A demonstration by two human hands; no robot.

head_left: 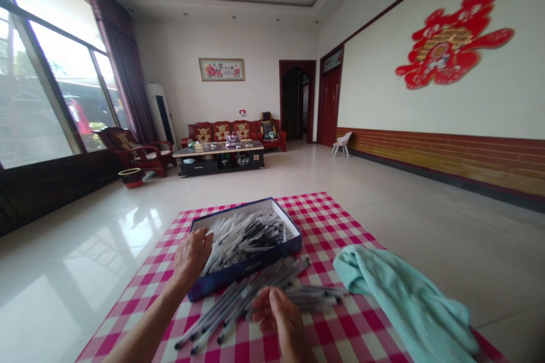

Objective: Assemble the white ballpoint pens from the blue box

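A shallow dark-blue box [293,247] with a white inside holds a heap of clear and white pen parts [238,238], some with dark pieces. At the box's left edge is my left hand [193,250], its fingers bent together over the rim; whatever they pinch is hidden. Several clear pens with black tips [232,309] lie in a loose pile in front of the box. My right hand [279,317] is over the near side of this pile, slightly blurred, fingers loosely curved and thumb apart. I see nothing held in it. More pens [317,295] lie just to its right.
The table has a pink-and-white checked cloth [340,238]. A crumpled mint-green cloth [404,300] lies on its right side and hangs over the edge. Farther off stand a low table [219,150], a wooden sofa [251,130] and a small chair [342,143].
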